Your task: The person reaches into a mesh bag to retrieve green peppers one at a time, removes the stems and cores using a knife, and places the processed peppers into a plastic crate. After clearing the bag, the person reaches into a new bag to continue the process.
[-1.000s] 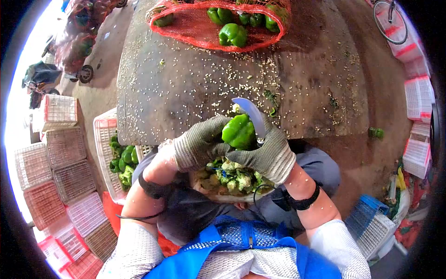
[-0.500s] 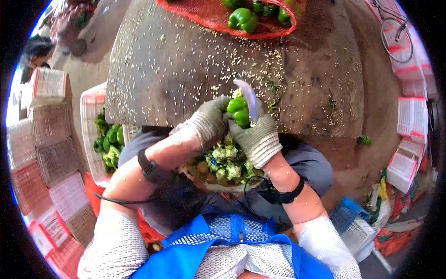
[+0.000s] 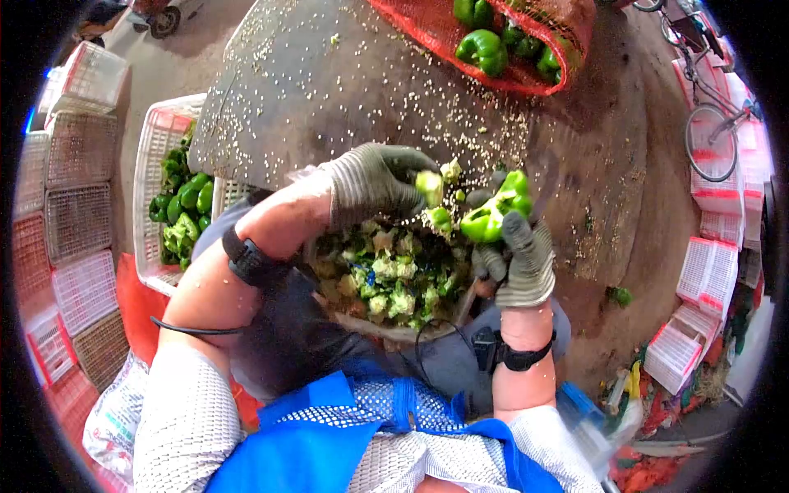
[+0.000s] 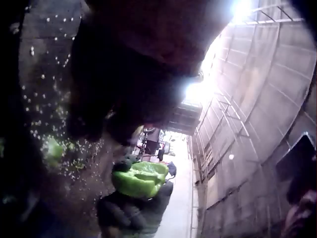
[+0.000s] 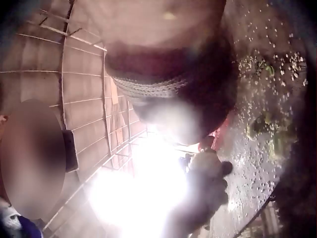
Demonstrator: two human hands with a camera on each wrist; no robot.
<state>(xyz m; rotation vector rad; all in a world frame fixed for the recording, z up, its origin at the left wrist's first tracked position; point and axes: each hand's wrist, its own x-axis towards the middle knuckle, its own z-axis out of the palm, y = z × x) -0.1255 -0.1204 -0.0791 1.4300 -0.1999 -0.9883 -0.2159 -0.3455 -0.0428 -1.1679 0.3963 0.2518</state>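
Note:
My gloved left hand (image 3: 378,185) pinches a pale green piece of bell pepper (image 3: 429,188) between thumb and fingers. To its right, my gloved right hand (image 3: 524,263) holds a cut-open green bell pepper (image 3: 503,209), its pale inside showing; the left wrist view shows this opened pepper (image 4: 141,182) too. A small green scrap (image 3: 440,218) and a whitish seed core (image 3: 450,171) appear between the hands. Beneath them, a container of pepper cores and scraps (image 3: 394,283) stands between the person's legs. No knife blade shows now.
Seeds lie scattered over the wooden board (image 3: 288,123). At its far side, a red mesh bag (image 3: 538,86) holds several whole peppers (image 3: 482,53). A white crate (image 3: 149,222) with peppers stands at left; stacked crates (image 3: 82,222) and a bicycle (image 3: 713,135) flank the area.
The hands have drawn apart and the pepper between them has come open, the right hand keeping the larger part. The curved knife blade no longer shows. The head view has shifted.

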